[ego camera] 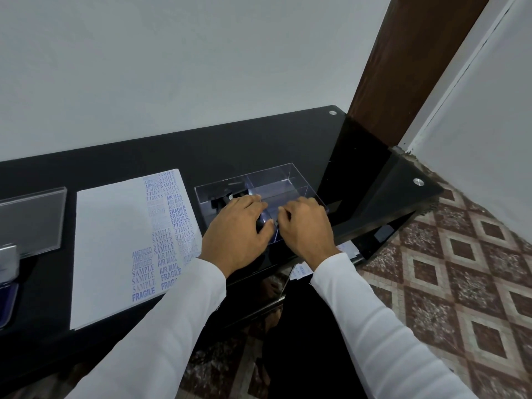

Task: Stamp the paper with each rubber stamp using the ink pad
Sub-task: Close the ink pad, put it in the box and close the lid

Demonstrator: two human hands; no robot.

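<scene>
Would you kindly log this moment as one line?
left hand and right hand in clear plastic divided box | white stamped paper sheet alongside | grips unclear

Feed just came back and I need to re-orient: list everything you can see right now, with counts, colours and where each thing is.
Table: one, black glossy top, against the pale wall.
Paper sheet: one, white, centre-left of the table; its right part covered with blue stamped words (SAMPLE, AIR MAIL, FRAGILE, AMENDED).
Clear box: one, transparent, divided into compartments, right of the paper.
Dark stamps: count unclear, black, in the box's left compartment, partly hidden by the hand.
Clear lid: one, transparent, left of the paper.
Ink pad: one, silver case with dark blue pad, far left edge, cut off.
Loose papers: a few, white, below the tabletop.
Floor: brown and cream diamond tiles, right.
Left hand: over the box, white sleeve.
Right hand: over the box, white sleeve.
</scene>
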